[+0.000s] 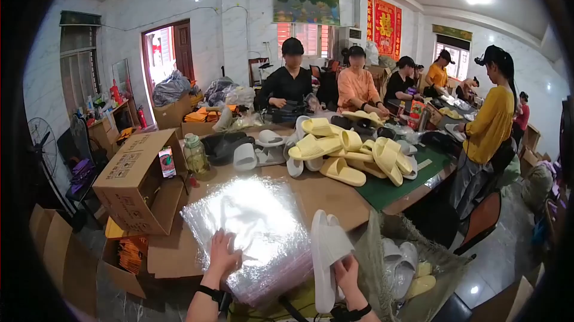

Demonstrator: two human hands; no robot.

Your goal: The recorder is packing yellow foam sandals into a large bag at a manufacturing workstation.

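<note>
One pair of white slippers (327, 256) is gripped upright in the right hand (348, 274), the fingers closed around the soles near their lower end, at the near edge of the table just beside a stack of clear plastic bags (254, 232). The left hand (222, 256) is laid on the near left corner of that stack, fingers spread flat and curled slightly over the top bag; nothing is clasped in it.

The step in hand is judged to be bagging: a bag appears to be singled out by the left hand while the slippers are kept ready in the right. For the next move, the top bag would need to be peeled free of the slippery stack and its mouth opened, so that the pair can be slid in soles together; more than one film could easily be lifted at once.

Further out, a heap of yellow slippers (353, 152) and some white ones are spread on the brown table (323, 193) and its green mat (406, 181). A mesh sack (412, 262) with more slippers is seen to the right, an open cardboard box (140, 181) to the left. Several other people are seated or standing along the far side.
</note>
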